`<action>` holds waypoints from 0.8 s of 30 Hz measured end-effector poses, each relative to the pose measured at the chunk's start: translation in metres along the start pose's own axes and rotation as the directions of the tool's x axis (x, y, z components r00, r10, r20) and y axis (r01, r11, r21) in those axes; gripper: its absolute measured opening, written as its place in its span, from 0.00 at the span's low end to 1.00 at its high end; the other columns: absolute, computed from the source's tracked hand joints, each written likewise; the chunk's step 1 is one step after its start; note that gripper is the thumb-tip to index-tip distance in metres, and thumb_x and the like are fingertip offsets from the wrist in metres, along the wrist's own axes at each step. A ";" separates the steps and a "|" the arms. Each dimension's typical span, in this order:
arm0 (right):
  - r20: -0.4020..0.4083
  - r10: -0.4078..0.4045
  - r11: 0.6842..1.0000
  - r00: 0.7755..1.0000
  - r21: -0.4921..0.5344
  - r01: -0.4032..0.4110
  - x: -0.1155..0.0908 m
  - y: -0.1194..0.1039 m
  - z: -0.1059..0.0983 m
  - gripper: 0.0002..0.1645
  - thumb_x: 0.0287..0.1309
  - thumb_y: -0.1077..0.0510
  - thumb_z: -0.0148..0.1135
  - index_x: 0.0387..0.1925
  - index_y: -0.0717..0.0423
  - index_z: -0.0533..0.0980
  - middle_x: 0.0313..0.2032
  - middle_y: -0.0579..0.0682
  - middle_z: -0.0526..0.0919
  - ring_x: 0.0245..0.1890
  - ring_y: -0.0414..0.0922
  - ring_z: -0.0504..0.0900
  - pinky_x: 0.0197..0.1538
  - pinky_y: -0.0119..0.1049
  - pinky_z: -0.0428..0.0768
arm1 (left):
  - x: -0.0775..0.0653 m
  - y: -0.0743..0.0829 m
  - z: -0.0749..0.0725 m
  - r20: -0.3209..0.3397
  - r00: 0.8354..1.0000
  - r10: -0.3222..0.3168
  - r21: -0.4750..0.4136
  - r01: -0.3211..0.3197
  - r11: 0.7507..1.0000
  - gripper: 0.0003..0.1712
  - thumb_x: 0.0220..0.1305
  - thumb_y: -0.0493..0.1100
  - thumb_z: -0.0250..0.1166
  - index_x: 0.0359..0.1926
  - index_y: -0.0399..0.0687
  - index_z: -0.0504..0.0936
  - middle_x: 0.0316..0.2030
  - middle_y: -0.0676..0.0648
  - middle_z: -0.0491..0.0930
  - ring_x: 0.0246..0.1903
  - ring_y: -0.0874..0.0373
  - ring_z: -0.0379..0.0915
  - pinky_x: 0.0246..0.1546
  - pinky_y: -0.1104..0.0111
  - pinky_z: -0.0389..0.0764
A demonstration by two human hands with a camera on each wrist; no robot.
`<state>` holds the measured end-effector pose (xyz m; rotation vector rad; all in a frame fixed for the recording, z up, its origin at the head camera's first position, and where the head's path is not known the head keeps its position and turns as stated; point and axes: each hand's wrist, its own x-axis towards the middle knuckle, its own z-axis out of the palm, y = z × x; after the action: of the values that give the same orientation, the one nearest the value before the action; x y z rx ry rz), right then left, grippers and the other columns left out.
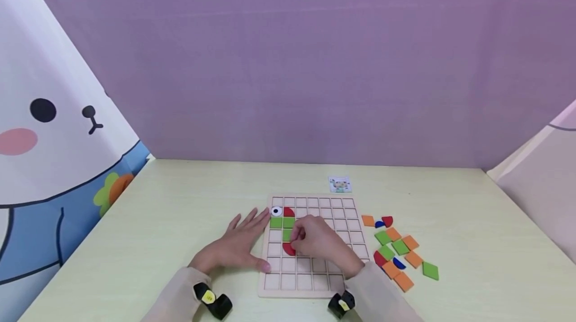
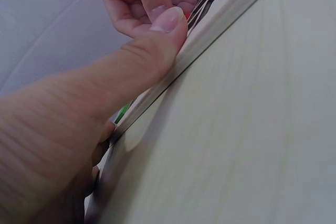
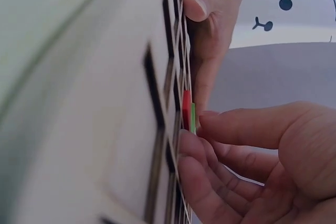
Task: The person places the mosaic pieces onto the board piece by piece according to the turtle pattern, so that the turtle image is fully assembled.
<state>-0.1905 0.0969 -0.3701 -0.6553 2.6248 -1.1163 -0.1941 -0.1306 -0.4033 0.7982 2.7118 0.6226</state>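
A pale wooden grid board (image 1: 275, 279) lies on the table. My left hand (image 1: 240, 247) is spread flat at the board's left edge, its thumb on the rim in the left wrist view. My right hand (image 1: 317, 237) has its fingers curled, thumb and fingertips pinching at a red rounded piece (image 1: 288, 248) in the second column. Just above that piece is a green square (image 1: 286, 235), partly covered by the fingers. Two more green squares (image 1: 276, 223) sit higher up, below a white eye tile (image 1: 276, 211) and another red rounded piece (image 1: 289, 211).
Loose pieces lie right of the board: several orange ones (image 1: 403, 281), green ones (image 1: 430, 270), red ones (image 1: 387, 221) and blue half-rounds (image 1: 398, 263). A small picture card (image 1: 339, 184) lies behind the board. A purple backdrop (image 1: 288, 87) rises at the table's far edge.
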 end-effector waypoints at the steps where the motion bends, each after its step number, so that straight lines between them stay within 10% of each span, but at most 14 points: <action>1: -0.001 -0.008 1.000 1.000 -0.003 0.008 0.000 0.000 -0.001 0.06 0.50 0.68 0.65 0.23 0.57 0.80 0.18 0.44 0.78 0.18 0.38 0.71 0.22 0.27 0.70 | 0.000 0.000 0.000 0.000 1.000 0.002 0.001 -0.002 1.000 0.67 0.45 0.73 0.66 0.75 0.44 0.45 0.76 0.46 0.40 0.75 0.43 0.29 0.70 0.40 0.33; 24: -0.131 0.079 0.988 0.988 -0.121 -0.095 -0.025 0.025 -0.045 0.06 0.52 0.65 0.66 0.24 0.54 0.77 0.24 0.44 0.76 0.25 0.40 0.71 0.29 0.30 0.71 | -0.001 0.001 0.001 -0.010 1.000 0.006 0.012 -0.006 1.000 0.67 0.45 0.73 0.66 0.75 0.44 0.45 0.76 0.46 0.39 0.74 0.42 0.29 0.69 0.40 0.32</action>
<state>-0.1924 0.1524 -0.3565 -0.5025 2.8208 -1.0036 -0.1924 -0.1302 -0.4034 0.8088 2.7262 0.6135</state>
